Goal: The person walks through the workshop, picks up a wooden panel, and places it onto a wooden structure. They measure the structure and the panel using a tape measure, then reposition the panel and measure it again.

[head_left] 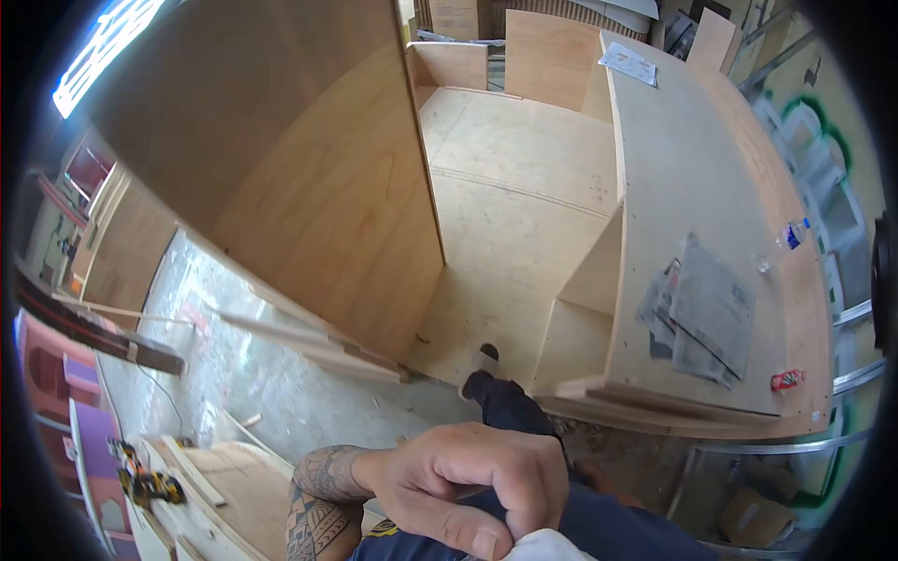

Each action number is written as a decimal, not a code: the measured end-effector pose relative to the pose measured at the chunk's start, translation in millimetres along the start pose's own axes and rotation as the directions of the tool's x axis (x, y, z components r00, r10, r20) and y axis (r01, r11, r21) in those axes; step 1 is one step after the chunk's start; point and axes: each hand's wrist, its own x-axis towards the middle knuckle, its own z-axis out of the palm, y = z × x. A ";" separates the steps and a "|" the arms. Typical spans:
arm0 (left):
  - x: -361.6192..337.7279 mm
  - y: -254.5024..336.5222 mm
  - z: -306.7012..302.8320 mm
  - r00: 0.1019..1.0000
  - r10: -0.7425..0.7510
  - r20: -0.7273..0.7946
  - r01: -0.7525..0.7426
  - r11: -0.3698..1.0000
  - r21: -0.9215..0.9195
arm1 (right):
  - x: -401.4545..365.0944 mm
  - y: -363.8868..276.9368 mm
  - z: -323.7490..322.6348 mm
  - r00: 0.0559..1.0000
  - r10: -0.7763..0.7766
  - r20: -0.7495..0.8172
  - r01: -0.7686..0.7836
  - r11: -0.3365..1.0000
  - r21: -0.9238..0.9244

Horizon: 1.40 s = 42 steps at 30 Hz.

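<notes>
Left hand (468, 477) is seen nearest, fingers curled narrow with the white cloth (547, 547) apparently pinched at its upper-left edge, just below the fingers at the bottom of the view. The cloth is cut off by the frame, so its long axis can't be told; the left hand is placed right at it, while the right hand can't be made out, nor its state told. Papers (716, 304) and a can (788, 380) are set on the counter (655, 168) ahead and to the right, well apart from the cloth.
</notes>
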 end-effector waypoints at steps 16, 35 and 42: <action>272.4 37.1 -276.4 0.923 -0.045 0.383 0.180 0.929 -0.324 | 182.4 -220.5 -457.9 0.940 0.154 -0.303 0.168 0.564 0.808; 480.2 26.5 -566.5 0.635 0.033 0.772 0.386 0.852 -0.354 | 188.5 -193.3 -563.6 0.857 0.515 -0.021 -0.246 0.445 0.861; 533.6 -19.1 -672.7 0.557 -0.188 0.809 0.441 0.893 -0.095 | 244.5 -207.1 -657.1 0.840 0.541 -0.038 -0.187 0.355 0.916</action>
